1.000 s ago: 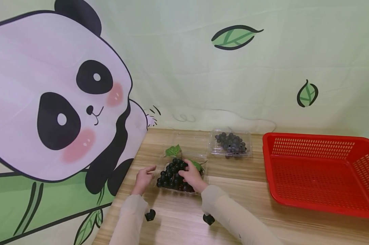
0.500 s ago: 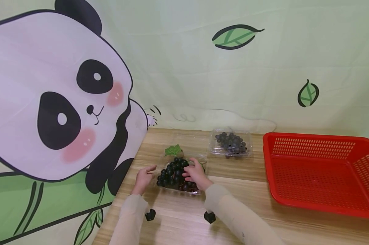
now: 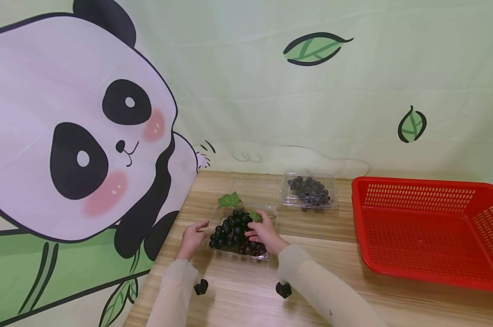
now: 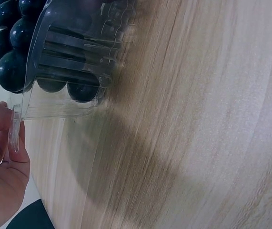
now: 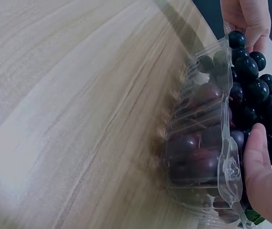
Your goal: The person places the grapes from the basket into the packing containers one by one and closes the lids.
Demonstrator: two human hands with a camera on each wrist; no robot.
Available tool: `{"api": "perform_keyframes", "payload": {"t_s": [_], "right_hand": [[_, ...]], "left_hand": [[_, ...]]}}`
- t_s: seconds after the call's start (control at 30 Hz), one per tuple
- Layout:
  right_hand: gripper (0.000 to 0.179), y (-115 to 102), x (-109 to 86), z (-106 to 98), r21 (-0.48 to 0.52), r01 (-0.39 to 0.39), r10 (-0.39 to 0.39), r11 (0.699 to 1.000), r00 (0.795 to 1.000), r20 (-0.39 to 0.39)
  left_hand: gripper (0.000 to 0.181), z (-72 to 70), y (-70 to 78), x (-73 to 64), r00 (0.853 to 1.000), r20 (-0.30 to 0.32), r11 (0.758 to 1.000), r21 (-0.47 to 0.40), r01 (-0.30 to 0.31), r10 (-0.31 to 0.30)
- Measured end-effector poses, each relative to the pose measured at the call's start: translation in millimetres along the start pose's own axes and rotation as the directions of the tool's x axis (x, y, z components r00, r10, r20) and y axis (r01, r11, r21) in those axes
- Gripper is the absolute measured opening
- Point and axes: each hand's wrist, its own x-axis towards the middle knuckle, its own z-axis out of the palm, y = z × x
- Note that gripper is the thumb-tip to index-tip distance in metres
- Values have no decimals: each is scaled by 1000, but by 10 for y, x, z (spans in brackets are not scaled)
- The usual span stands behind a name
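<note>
A bunch of black grapes (image 3: 231, 229) fills an open clear plastic box (image 3: 240, 255) on the wooden table. Green leaves lie at it, one leaf (image 3: 228, 200) behind and another beside the right hand. My left hand (image 3: 191, 238) is at the box's left end; in the left wrist view its thumb and fingers pinch the thin clear rim (image 4: 15, 129). My right hand (image 3: 267, 234) rests on the bunch's right side. In the right wrist view its straight thumb (image 5: 256, 148) presses among the grapes just inside the rim; the other fingers are out of that view.
Behind to the right stands a clear box with dark grapes (image 3: 309, 190) in it. A red perforated basket (image 3: 420, 227) takes up the table's right side. The box's clear lid (image 3: 254, 185) lies back towards the fabric wall (image 3: 246, 113) printed with a panda.
My right hand has shifted a little to the right over the bunch and spread its fingers. The back leaf has moved slightly left. My left hand stays in place.
</note>
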Motion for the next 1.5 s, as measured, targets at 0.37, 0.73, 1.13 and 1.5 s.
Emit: {"api": "perform_keyframes", "payload": {"t_s": [0.37, 0.73, 1.13, 1.5], "right_hand": [[58, -9, -22, -4, 67, 30, -29, 997, 999, -23], [60, -78, -48, -117, 94, 25, -22, 995, 999, -36], [46, -174, -9, -306, -89, 169, -183, 982, 964, -191], [32, -157, 20, -439, -290, 198, -280, 936, 919, -278]], "left_hand": [[42, 8, -2, -2, 1000, 1, 1000, -6, -9, 9], [43, 10, -19, 10, 1000, 7, 1000, 14, 0, 0], [43, 8, -14, 3, 1000, -3, 1000, 28, -8, 8], [39, 4, 45, 47, 998, -66, 999, 38, -2, 5]]}}
